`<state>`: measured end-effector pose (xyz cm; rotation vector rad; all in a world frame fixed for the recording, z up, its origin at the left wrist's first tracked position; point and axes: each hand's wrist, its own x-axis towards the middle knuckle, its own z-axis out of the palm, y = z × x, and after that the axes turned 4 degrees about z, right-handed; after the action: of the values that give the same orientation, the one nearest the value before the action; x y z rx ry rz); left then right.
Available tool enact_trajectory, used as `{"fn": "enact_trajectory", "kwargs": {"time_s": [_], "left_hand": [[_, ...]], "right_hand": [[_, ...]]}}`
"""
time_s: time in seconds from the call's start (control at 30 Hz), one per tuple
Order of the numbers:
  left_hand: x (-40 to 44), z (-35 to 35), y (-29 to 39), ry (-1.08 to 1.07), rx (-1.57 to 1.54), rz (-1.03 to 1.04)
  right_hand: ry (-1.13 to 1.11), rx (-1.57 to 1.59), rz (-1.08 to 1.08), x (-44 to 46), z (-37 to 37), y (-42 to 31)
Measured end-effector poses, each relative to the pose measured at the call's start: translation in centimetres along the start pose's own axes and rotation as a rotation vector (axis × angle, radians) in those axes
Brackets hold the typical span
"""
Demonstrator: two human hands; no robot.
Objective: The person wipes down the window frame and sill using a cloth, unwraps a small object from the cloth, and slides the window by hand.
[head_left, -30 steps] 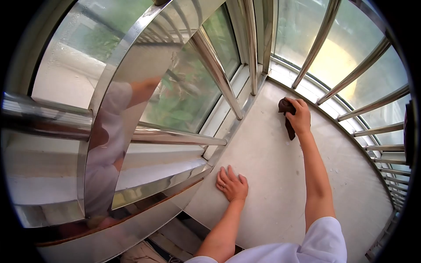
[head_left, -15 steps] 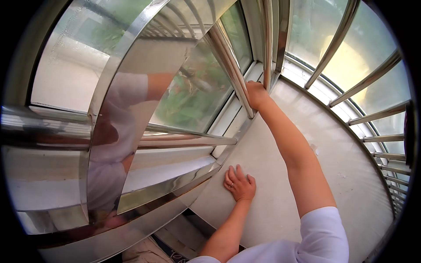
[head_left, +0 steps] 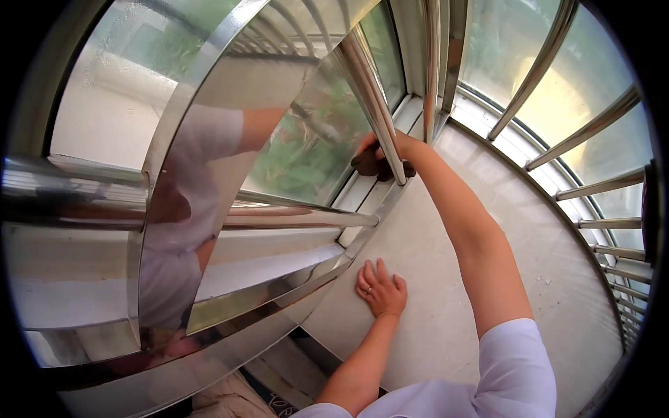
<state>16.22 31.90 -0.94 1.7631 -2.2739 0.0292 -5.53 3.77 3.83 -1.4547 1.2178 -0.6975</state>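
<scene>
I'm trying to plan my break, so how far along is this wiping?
Partly done, it seems: the pale ledge, which the dark cloth has left. In hand: the window frame, where the right hand holds the cloth by a metal bar. Probably left: the specks on the ledge's right side. Whether the frame is finished, I can't tell.

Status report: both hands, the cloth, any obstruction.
Right hand gripping dark cloth, down by window frame. Left hand palm down on pale surface, holding nothing. Slanting metal bar partly blocks view of right hand.
</scene>
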Motion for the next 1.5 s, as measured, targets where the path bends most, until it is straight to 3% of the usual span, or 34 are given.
{"fn": "enact_trajectory", "kwargs": {"time_s": [0.07,0.13,0.17,0.2,0.27,0.3,0.37,0.43,0.47,0.57,0.63,0.67,0.73,0.77,0.83,0.9,1.0,1.07,1.13,1.23,1.27,1.33,1.37,1.43,1.5], "left_hand": [[-0.3,-0.3,-0.1,-0.020,-0.012,0.004],[-0.2,-0.2,0.0,0.005,-0.005,0.011],[-0.2,-0.3,0.1,0.006,-0.002,0.010],[-0.2,-0.2,0.0,0.007,-0.002,0.008],[0.1,-0.2,0.1,0.011,0.000,0.011],[0.3,-0.1,0.0,0.012,-0.006,0.010],[-0.4,-0.1,0.0,-0.009,-0.018,-0.004],[-0.3,0.0,-0.2,0.022,-0.022,0.013],[-0.4,0.0,-0.1,0.024,-0.022,0.013],[-0.3,-0.2,-0.1,0.007,-0.008,-0.003],[-0.3,-0.1,0.1,0.015,0.002,0.003],[-0.3,0.0,0.1,0.016,-0.004,0.004],[-0.3,0.0,0.0,0.031,-0.007,0.012],[-0.4,0.1,0.0,0.031,-0.013,0.012],[-0.4,0.2,0.0,0.036,0.002,0.002],[-0.5,0.4,0.1,0.042,-0.004,-0.004],[-0.6,0.3,0.0,0.049,-0.008,0.000],[-0.4,0.2,0.0,0.064,-0.013,0.007],[-0.5,0.1,-0.1,0.068,-0.023,0.011],[-0.5,0.3,-0.1,0.058,-0.023,-0.004],[-0.6,0.3,0.0,0.058,-0.019,-0.007],[-0.6,0.4,0.0,0.019,-0.032,-0.015],[-0.6,0.6,-0.3,0.024,-0.028,-0.019],[-0.7,0.7,-0.3,0.032,-0.052,-0.002],[-0.9,0.6,-0.3,0.030,-0.058,-0.006]], "right_hand": [[0.099,-0.188,0.120,-0.2,1.8,1.3],[-0.291,-0.047,0.044,-0.4,2.2,1.3],[-0.434,-0.096,0.198,-0.1,1.7,0.4],[-0.434,-0.096,0.193,-0.1,1.9,0.0],[-0.582,0.201,0.310,0.4,1.8,-0.1],[-0.452,0.508,0.293,-0.2,2.1,-0.3],[-0.408,0.578,0.278,1.7,2.6,3.0],[-0.394,0.336,0.081,2.7,3.2,6.6],[-0.507,-0.120,0.211,0.2,2.9,1.0],[-0.618,0.159,0.246,-0.8,2.7,0.2],[-0.112,1.042,0.219,-2.7,1.4,0.6],[-0.115,1.275,0.155,-5.8,0.4,-1.1],[0.283,1.243,-0.077,-8.5,2.0,-1.4],[0.286,1.237,-0.076,-9.5,2.7,-0.9],[0.551,1.252,-0.257,-11.6,4.2,0.7],[0.537,1.168,-0.442,-15.4,5.1,0.7],[0.715,0.752,-0.597,-19.6,6.8,-3.1],[0.810,0.505,-0.530,-20.5,8.0,-5.4],[0.845,0.503,-0.483,-18.7,10.6,-5.9],[0.961,0.233,-0.465,-13.6,14.9,-4.7],[0.938,0.126,-0.473,-11.8,15.5,-4.0],[0.796,-0.203,-0.189,-9.9,14.6,-2.6],[0.794,-0.201,-0.196,-9.0,14.2,-2.1],[0.535,-0.588,-0.126,-7.7,13.0,-1.3],[0.387,-0.751,-0.031,-6.3,12.1,-3.0]]}}
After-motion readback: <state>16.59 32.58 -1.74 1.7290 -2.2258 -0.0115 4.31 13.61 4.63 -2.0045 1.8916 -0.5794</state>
